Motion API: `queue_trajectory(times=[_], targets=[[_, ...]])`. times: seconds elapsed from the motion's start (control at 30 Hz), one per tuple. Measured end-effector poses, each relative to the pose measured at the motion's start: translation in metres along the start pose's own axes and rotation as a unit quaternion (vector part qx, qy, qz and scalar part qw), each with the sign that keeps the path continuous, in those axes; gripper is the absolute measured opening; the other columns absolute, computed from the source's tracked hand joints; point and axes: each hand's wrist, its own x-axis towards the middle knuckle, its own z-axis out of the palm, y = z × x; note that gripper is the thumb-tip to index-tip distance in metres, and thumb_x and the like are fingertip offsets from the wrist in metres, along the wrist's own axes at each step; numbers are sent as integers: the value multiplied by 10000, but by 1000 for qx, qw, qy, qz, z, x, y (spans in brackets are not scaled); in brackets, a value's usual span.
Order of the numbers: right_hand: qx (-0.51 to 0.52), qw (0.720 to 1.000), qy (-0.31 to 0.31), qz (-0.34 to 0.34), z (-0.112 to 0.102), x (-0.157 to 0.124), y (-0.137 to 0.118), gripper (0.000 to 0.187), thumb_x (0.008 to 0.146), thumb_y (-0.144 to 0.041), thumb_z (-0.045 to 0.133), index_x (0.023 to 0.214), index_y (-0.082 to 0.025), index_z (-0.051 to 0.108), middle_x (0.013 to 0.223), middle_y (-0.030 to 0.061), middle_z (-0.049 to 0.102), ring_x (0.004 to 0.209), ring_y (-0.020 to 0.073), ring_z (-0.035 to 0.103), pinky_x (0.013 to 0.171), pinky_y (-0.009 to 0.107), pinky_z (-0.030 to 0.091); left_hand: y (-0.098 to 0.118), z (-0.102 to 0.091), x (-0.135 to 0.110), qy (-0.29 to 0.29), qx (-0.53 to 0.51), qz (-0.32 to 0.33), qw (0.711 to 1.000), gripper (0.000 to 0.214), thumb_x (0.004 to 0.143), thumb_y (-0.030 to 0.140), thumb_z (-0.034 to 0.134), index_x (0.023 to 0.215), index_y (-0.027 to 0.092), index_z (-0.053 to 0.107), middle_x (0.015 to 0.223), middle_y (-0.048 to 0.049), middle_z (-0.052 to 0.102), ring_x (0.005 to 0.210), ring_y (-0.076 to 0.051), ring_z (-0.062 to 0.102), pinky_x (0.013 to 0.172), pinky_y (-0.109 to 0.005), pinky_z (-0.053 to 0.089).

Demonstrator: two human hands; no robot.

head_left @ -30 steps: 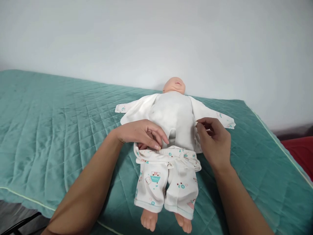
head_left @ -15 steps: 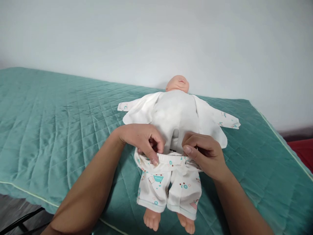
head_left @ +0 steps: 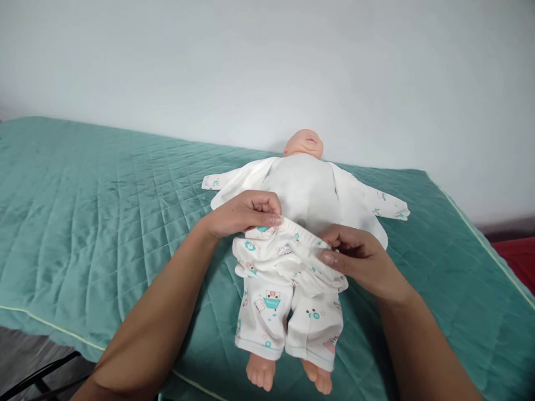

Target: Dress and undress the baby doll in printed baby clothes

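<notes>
A baby doll (head_left: 304,143) lies on its back, head toward the wall and bare feet toward me. White printed baby pants (head_left: 267,312) cover its legs, with the cloth bunched around the hips. My left hand (head_left: 251,213) pinches the waistband at the left, lifted over the lower belly. At the right side my right hand (head_left: 361,259) grips the waistband lower down, thumb in front. A white jacket (head_left: 387,203) with printed sleeves lies spread open under the doll's torso, both sleeves stretched outward. The doll's white torso (head_left: 301,184) shows between the jacket's sides.
A green quilted cover (head_left: 125,223) spreads over the bed beneath the doll. Behind it rises a pale wall (head_left: 267,67). Something red (head_left: 516,259) is at the right edge. Dark metal bars (head_left: 45,379) stand at the lower left above the floor.
The front waistband has come up from the thighs over the lower belly, higher at the left. My left hand has risen with it; my right hand has shifted only slightly.
</notes>
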Motion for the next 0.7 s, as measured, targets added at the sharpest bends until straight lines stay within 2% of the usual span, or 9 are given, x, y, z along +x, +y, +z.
queue_trajectory(times=[0.1, 0.23, 0.3, 0.43, 0.57, 0.7], targets=[[85, 995, 29, 38, -7, 1, 3, 267, 819, -420, 788, 955, -216, 683, 621, -54, 482, 539, 87, 431, 488, 223, 317, -10, -2, 5, 88, -18, 45, 995, 303, 809, 392, 773, 734, 159, 593, 581, 49, 498, 496, -54, 398, 462, -182, 286], [124, 981, 117, 90, -14, 8, 4, 322, 782, -402, 800, 1028, -226, 688, 701, -13, 622, 555, 125, 542, 488, 243, 405, -17, -3, 11, 201, -19, 71, 977, 314, 799, 427, 759, 737, 177, 579, 615, 45, 494, 527, -72, 399, 504, -212, 298], [133, 970, 183, 93, -16, 12, 7, 328, 757, -384, 798, 1029, -235, 692, 795, 13, 680, 598, 150, 595, 504, 262, 441, -18, -3, 14, 253, -12, 74, 965, 323, 800, 435, 748, 729, 186, 555, 609, 48, 466, 531, -77, 378, 514, -224, 285], [123, 947, 292, 60, -22, 17, 15, 321, 783, -393, 730, 1069, -257, 675, 803, 18, 681, 616, 176, 613, 508, 290, 456, -21, -2, 19, 328, -1, 71, 942, 332, 824, 447, 714, 724, 196, 521, 601, 49, 427, 541, -88, 355, 531, -239, 277], [128, 944, 304, 13, -25, 19, 22, 346, 789, -371, 721, 1118, -293, 648, 970, 36, 705, 834, 228, 679, 658, 350, 539, -28, -4, 26, 361, -3, 68, 930, 308, 842, 438, 698, 754, 201, 522, 611, 51, 419, 556, -91, 362, 552, -238, 301], [176, 936, 304, 14, -22, 26, 25, 379, 686, -285, 813, 1033, -285, 658, 864, -11, 663, 779, 179, 647, 669, 313, 537, -33, -7, 29, 332, -14, 50, 942, 323, 812, 448, 727, 764, 193, 535, 660, 44, 484, 588, -92, 415, 582, -234, 338]])
